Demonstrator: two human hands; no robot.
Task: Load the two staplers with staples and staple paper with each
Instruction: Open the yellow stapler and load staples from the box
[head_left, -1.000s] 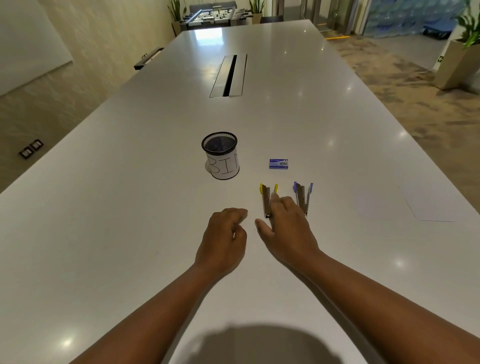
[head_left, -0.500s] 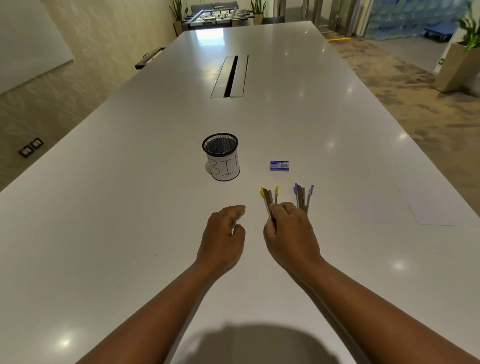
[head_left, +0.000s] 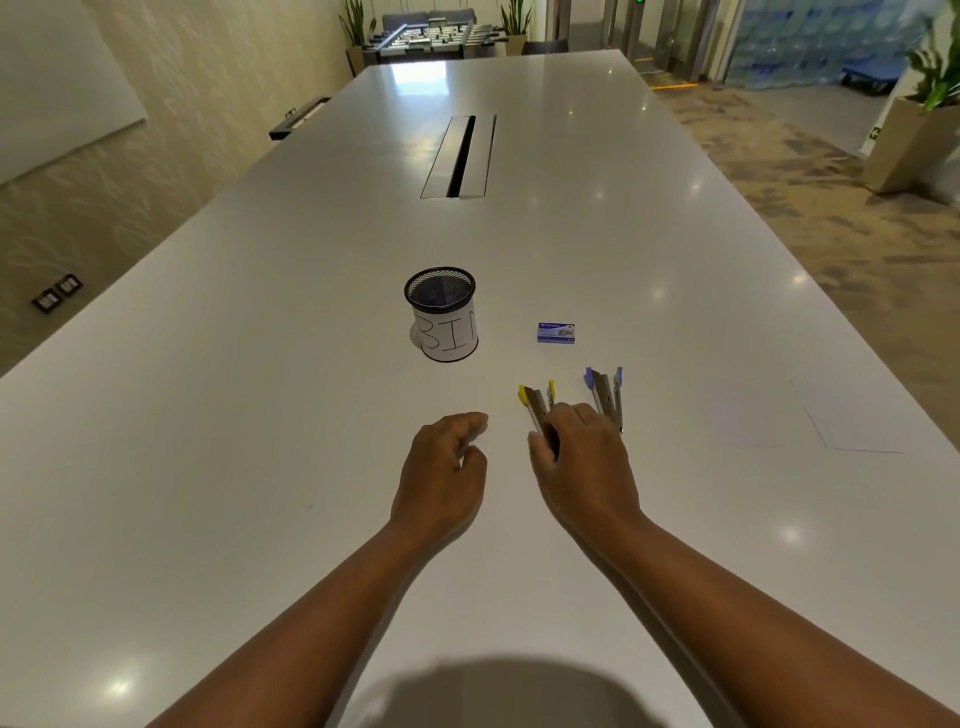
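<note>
a long white table (head_left: 260, 415) carries two sheets of paper (head_left: 857, 421) at its right edge. nearer the middle stands a mesh cup marked "bin" (head_left: 444, 317). the right hand (head_left: 582, 462) is closed around the near end of the yellow stapler (head_left: 535, 405), pinching it between thumb and fingers. the left hand (head_left: 441, 473) rests loosely curled, holding nothing. the purple stapler (head_left: 605, 392) lies just right of the yellow one, the small blue staple box (head_left: 556, 332) beyond both.

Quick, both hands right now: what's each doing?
Left hand: loosely curled, holding nothing.
Right hand: closing on the yellow stapler; firm grip cannot be told.
</note>
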